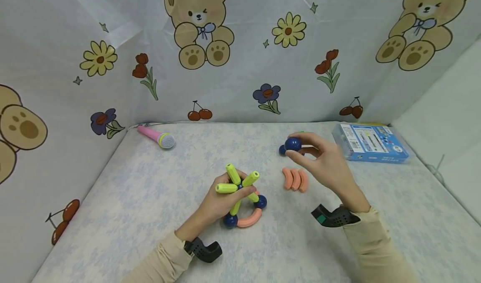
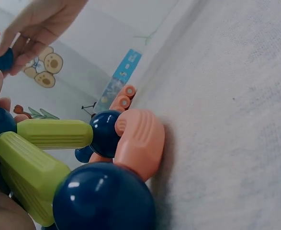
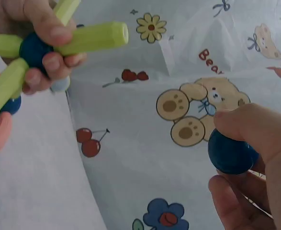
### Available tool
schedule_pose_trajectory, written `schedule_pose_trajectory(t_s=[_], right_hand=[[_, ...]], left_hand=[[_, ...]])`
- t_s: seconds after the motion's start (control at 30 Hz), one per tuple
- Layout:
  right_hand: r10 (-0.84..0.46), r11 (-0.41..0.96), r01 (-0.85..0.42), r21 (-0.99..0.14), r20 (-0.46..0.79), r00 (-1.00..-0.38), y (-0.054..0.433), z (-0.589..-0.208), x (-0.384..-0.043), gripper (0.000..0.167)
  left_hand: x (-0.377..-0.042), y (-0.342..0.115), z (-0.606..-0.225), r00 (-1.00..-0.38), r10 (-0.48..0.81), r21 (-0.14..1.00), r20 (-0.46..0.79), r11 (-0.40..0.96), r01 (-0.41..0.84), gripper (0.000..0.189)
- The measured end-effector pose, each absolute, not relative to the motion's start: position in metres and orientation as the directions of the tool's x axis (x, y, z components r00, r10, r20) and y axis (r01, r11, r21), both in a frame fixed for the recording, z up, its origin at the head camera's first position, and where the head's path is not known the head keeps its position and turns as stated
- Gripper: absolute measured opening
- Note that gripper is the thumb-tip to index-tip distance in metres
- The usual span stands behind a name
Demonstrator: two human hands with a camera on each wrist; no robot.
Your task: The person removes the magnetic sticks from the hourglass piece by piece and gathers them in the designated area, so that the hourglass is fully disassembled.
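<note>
My left hand [image 1: 221, 197] grips a toy construction made of yellow-green rods [image 1: 226, 188] around a central blue ball [image 3: 36, 51]. Lower down, more blue balls [image 1: 230, 221] join the rods to curved orange pieces [image 1: 251, 219] close to the table. Off to the right, my right hand [image 1: 325, 160] pinches a loose blue ball [image 1: 293, 144] between thumb and fingers, raised above the table. In the right wrist view, the thumb [image 3: 241, 125] lies over the ball's top. Part of the construction is hidden behind the left hand.
Three curved orange pieces [image 1: 295, 180] lie side by side. Beyond the right hand is another blue ball [image 1: 282, 150], partly covered. A blue-labelled box [image 1: 373, 143] stands at back right, a pink toy microphone [image 1: 155, 137] at back left. Printed cloth [image 1: 240, 87] hangs behind the table.
</note>
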State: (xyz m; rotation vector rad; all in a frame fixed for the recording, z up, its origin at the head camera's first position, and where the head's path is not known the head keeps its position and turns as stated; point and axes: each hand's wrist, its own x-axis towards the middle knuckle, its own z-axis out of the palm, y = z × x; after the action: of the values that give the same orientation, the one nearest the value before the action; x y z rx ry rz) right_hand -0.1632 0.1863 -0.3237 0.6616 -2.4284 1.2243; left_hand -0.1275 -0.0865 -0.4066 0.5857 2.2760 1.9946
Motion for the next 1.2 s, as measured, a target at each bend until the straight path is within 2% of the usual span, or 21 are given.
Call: schedule_pose_trajectory(t_s=[0.3,0.47,0.8,0.97,1.2], right_hand=[[-0.128,0.636,-0.391,-0.665,0.409,-0.904,0.215,-0.355,-0.194,0.041],[-0.066,0.636,-0.295,-0.713,0.330,-0.942,0.229,-0.374,-0.204,0.046],[0.047,0.636,-0.160,-0.755,0.245,-0.968,0.247,-0.408,-0.215,0.049],[0.074,0.647,-0.130,-0.751,0.231,-0.970,0.252,-0.422,-0.220,0.047],[0.076,0.679,-0.157,-0.717,0.282,-0.956,0.252,-0.439,-0.222,0.046]], left_hand=[[-0.128,-0.086,-0.410,-0.925,0.348,0.973,0.156,0.109,0.205,0.022],[-0.129,-0.085,-0.409,-0.920,0.363,0.975,0.148,0.103,0.198,0.023],[-0.130,-0.086,-0.411,-0.913,0.378,0.974,0.150,0.104,0.203,0.024],[-0.130,-0.088,-0.412,-0.911,0.381,0.976,0.157,0.081,0.202,0.024],[-0.130,-0.089,-0.412,-0.909,0.385,0.976,0.161,0.077,0.206,0.025]])
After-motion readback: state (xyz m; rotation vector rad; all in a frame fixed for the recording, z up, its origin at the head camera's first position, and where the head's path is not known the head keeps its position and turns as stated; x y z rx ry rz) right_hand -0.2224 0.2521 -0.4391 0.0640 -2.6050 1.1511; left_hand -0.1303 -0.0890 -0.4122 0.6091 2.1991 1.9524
